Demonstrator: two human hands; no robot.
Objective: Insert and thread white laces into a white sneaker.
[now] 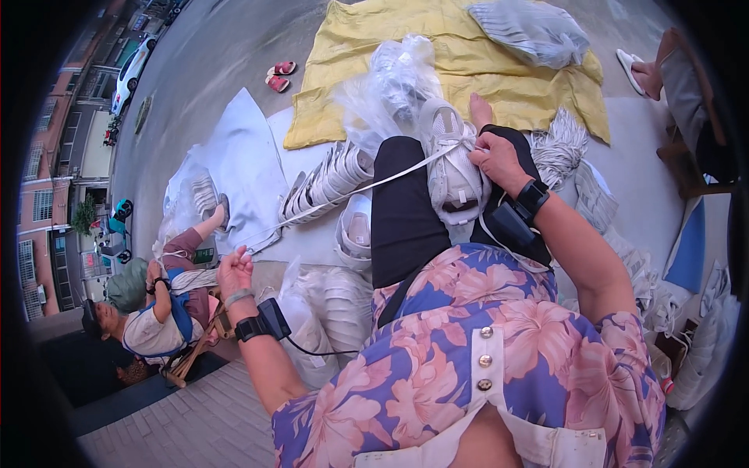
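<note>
A white and grey shoe upper lies across my thighs, with white lacing crossing its top. From it a long white shoelace stretches out taut to the left. My left hand is out to the side, its fingers pinched together on the far end of that shoelace. Over the upper's right edge, my right hand has its fingers closed on the lacing close to the eyelets. The fingertips of the right hand partly cover the lace there.
Rows of shoe uppers lie left of my legs, beside a single upper. Plastic-wrapped bundles rest on a yellow sheet. A bundle of white laces is at my right knee. Another person sits at left; someone's leg shows at right.
</note>
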